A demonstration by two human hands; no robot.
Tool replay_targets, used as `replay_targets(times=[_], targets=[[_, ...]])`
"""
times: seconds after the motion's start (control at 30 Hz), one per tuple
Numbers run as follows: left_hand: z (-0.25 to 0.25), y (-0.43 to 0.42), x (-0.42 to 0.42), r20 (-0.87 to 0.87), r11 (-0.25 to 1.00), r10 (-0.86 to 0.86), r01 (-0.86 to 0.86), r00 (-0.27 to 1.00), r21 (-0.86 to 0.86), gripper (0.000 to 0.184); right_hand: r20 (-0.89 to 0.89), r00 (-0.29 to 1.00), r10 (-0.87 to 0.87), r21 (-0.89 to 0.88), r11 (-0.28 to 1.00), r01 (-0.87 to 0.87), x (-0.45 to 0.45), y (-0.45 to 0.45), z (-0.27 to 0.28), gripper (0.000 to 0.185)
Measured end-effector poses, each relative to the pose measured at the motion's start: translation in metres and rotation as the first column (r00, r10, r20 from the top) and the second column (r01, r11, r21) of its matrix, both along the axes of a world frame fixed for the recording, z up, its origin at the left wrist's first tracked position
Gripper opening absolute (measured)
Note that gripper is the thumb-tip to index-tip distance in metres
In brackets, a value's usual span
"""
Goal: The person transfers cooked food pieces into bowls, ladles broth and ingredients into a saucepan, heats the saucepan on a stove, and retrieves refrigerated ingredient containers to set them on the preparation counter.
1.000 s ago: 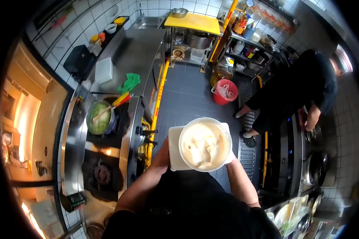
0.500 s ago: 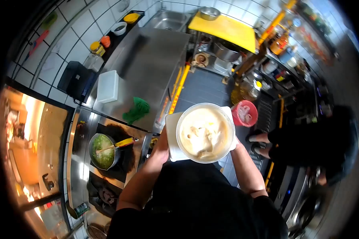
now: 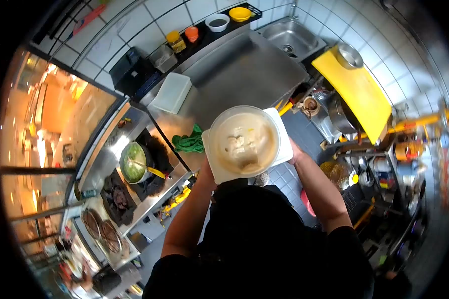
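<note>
A round tub of creamy, pale food stands on a white rectangular container in front of my body. My left hand grips the container's left side, its fingers mostly hidden under the edge. On the right side, my right hand holds the same container, with most of its fingers out of sight below. Just left of the tub, a green cloth lies on the steel counter.
A pot of green food sits on the stove at left, a yellow-handled utensil in it. A lidded white box rests on the counter. Behind are a sink and yellow board. Shelves with bottles stand at right.
The view has turned to the right, and the counter and green cloth now lie close to the tub. Both hands still hold the container. The other person has mostly left the view.
</note>
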State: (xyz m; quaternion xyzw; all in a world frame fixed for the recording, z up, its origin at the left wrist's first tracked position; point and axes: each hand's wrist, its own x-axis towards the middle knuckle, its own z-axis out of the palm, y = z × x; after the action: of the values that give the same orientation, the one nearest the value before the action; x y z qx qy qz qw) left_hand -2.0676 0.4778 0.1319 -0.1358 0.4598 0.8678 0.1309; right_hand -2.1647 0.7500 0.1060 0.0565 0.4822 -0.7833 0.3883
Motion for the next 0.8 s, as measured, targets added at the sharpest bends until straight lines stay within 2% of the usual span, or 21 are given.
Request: replay_targets(times=[0.1, 0.13, 0.2, 0.27, 0.33, 0.37, 0.43, 0.47, 0.6, 0.7, 0.73, 0.77, 0.8], targets=[[0.002, 0.009, -0.03, -0.015, 0.998, 0.067, -0.067, 0.998, -0.014, 0.059, -0.191, 0.98, 0.056, 0.04, 0.998, -0.049, -0.045, -0.007, -0.01, 0.069], [0.002, 0.009, -0.039, -0.019, 0.996, 0.086, -0.087, 0.996, -0.011, 0.06, -0.133, 0.99, 0.053, 0.01, 0.999, -0.052, -0.059, -0.007, -0.012, 0.063], [-0.007, 0.004, -0.059, -0.022, 0.991, 0.119, -0.118, 0.993, 0.06, 0.06, -0.184, 0.98, 0.075, -0.03, 0.996, -0.082, -0.083, -0.012, -0.018, 0.061], [-0.021, -0.003, -0.083, 0.013, 0.962, 0.159, -0.158, 0.987, 0.221, 0.058, -0.217, 0.971, 0.099, -0.054, 0.992, -0.114, -0.106, -0.016, -0.025, 0.061], [-0.024, -0.005, -0.112, -0.08, 0.984, 0.102, -0.089, 0.992, 0.154, 0.069, -0.238, 0.96, 0.148, -0.047, 0.985, -0.164, -0.135, -0.019, -0.023, 0.062], [-0.022, -0.004, -0.128, -0.128, 0.991, 0.077, -0.061, 0.989, 0.122, 0.074, -0.244, 0.963, 0.111, -0.088, 0.987, -0.136, -0.147, -0.023, -0.019, 0.062], [-0.027, -0.009, -0.154, -0.179, 0.995, 0.054, -0.038, 0.982, 0.094, 0.073, -0.236, 0.97, 0.055, -0.167, 0.981, -0.096, -0.164, -0.035, -0.015, 0.062], [-0.033, -0.01, -0.165, -0.18, 0.995, 0.054, -0.037, 0.982, 0.098, 0.072, -0.234, 0.971, 0.052, -0.084, 0.994, -0.073, -0.177, -0.035, -0.019, 0.065], [-0.073, -0.019, -0.199, -0.136, 0.986, 0.086, -0.065, 0.987, 0.151, 0.07, -0.329, 0.941, 0.084, -0.261, 0.949, -0.176, -0.217, -0.033, -0.031, 0.072], [-0.079, -0.023, -0.215, -0.066, 0.978, 0.158, -0.147, 0.985, 0.149, 0.068, -0.253, 0.967, 0.016, -0.294, 0.951, -0.093, -0.249, -0.031, -0.063, 0.073], [-0.06, -0.022, -0.217, 0.009, 0.976, 0.191, -0.191, 0.982, 0.107, 0.075, -0.148, 0.989, 0.0, -0.288, 0.957, -0.044, -0.264, -0.022, -0.082, 0.072], [-0.07, -0.021, -0.222, 0.007, 0.973, 0.201, -0.201, 0.98, 0.112, 0.076, -0.387, 0.917, 0.096, 0.002, 0.995, -0.103, -0.275, -0.015, -0.091, 0.071], [-0.085, -0.022, -0.231, 0.005, 0.971, 0.21, -0.209, 0.978, 0.114, 0.078, -0.469, 0.87, 0.152, 0.137, 0.986, -0.098, -0.285, -0.013, -0.095, 0.071]])
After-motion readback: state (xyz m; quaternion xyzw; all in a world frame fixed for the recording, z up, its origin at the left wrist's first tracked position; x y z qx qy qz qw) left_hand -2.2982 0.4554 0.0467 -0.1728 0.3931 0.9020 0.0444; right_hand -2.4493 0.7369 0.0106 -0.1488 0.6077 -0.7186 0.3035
